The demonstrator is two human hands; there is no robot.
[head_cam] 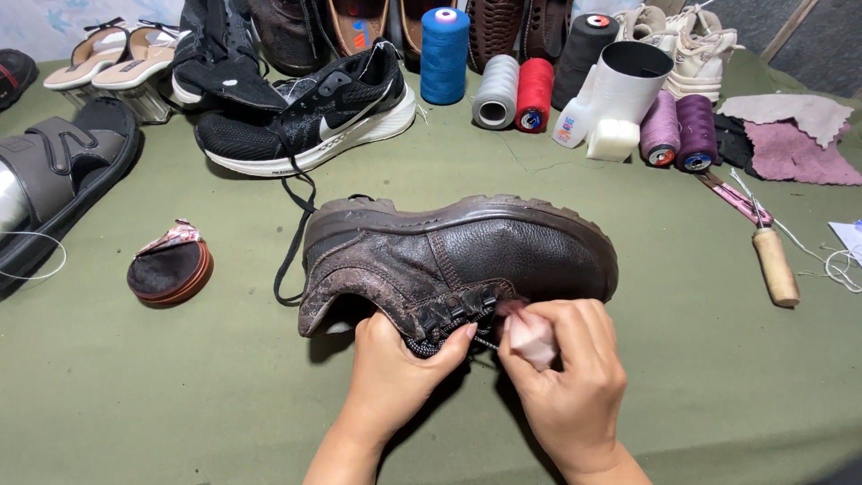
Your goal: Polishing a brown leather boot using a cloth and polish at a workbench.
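Observation:
A dark brown leather boot (503, 247) lies on its side in the middle of the green cloth, sole away from me. My left hand (395, 368) grips its lace area, fingers pinching the speckled black lace (429, 345) by the eyelets. My right hand (566, 368) is closed around a small pale pinkish object (530, 334) pressed against the boot beside the eyelets; what the object is I cannot tell.
A black sneaker (314, 117) with a white sole and trailing lace lies behind the boot. Thread spools (444, 54) stand at the back. A wooden-handled awl (774, 260) lies right, a round polish tin (171, 269) left, sandals (63, 171) far left.

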